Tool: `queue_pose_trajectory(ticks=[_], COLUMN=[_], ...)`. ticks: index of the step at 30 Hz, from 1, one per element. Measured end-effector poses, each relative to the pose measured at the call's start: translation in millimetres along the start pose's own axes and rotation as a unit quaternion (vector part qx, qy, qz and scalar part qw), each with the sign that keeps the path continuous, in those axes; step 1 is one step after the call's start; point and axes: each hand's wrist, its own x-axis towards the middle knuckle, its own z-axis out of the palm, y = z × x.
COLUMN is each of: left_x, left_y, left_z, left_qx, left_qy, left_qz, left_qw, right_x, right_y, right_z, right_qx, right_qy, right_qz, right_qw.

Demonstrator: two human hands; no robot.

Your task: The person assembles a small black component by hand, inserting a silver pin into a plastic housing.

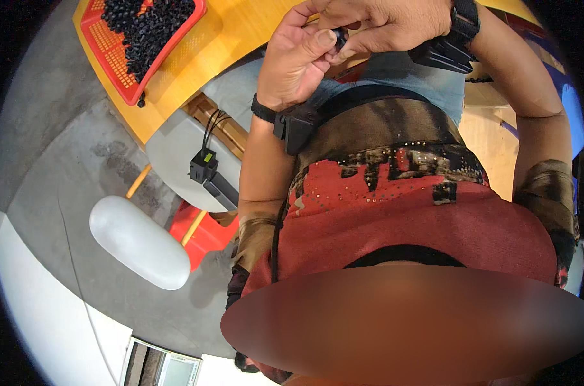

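Note:
Both my hands meet at the top of the head view around a small, dark, rounded piece (339,40). My left hand (298,61) pinches it between thumb and fingers. My right hand (385,26) comes in from the other side, its thumb and fingertips closed at the same piece. Most of the piece is covered by my fingers, so its exact kind does not show. To the left, a red plastic basket (169,55) with a perforated wall holds a heap of small black parts (151,35).
The basket stands on a yellow wooden table (234,32), with a loose black part (142,101) near its corner. A grey-white chair (176,161) with a black cabled device (205,167) is at my left. Beyond it are a white padded backrest (140,243) and a red stool (208,238).

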Motion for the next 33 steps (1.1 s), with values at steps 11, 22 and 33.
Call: queue_pose_trajectory(ticks=[11, 22, 33], left_x=[4, 3, 5], left_y=[-13, -8, -5], left_z=[8, 1, -5], left_qx=[0.003, 0.019, -0.024], left_qy=[0.031, 0.062, 0.045], left_qz=[0.077, 0.031, 0.057], left_qw=[0.997, 0.997, 0.997], right_x=[-10, -12, 4], right_y=[0, 8, -4], right_z=[13, 11, 6], right_qx=[-0.024, 0.032, 0.016], right_qy=[0.136, 0.135, 0.093], right_qz=[-0.005, -0.024, 0.099], right_qw=[0.990, 0.990, 0.991])
